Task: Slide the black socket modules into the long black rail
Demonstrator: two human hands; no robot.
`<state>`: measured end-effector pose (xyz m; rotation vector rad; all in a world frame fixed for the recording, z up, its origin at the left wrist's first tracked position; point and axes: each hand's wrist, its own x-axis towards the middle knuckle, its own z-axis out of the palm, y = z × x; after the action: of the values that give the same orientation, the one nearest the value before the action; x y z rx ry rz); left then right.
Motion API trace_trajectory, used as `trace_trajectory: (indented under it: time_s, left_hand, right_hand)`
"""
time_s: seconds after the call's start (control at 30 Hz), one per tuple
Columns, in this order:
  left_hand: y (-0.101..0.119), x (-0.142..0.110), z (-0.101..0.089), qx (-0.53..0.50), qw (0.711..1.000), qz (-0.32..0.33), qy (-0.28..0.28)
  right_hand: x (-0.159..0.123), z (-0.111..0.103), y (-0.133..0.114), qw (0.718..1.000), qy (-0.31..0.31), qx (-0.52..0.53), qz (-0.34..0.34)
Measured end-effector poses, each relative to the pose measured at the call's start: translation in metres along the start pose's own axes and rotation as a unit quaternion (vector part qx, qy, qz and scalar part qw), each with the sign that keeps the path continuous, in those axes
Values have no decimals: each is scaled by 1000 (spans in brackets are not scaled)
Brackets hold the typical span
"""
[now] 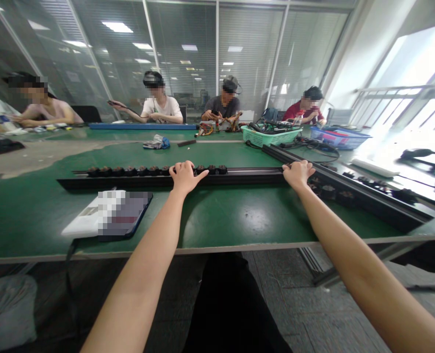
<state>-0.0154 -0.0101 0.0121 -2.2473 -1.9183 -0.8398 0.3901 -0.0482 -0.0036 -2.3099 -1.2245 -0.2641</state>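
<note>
A long black rail lies crosswise on the green table, with a row of round black modules along the left part of its channel. My left hand rests over the middle of the rail among these modules; its fingers curl over the far side and the thumb points right along the top. Near the rail's right end, my right hand has its fingers closed on the rail. What lies under both palms is hidden. A second black rail runs slantwise just right of my right hand, with loose dark modules beside it.
A white device and a dark tablet-like thing lie at the near left. Farther back are a cloth, a green basket of cables and a blue basket. Several people sit across the table.
</note>
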Motion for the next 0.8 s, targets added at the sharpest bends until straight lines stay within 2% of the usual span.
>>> trace_trajectory:
  time_s: [0.8]
  left_hand:
    - [3, -2, -2, 3, 1000, 2, 7]
  right_hand:
    - [2, -1, 3, 999, 11, -6, 33]
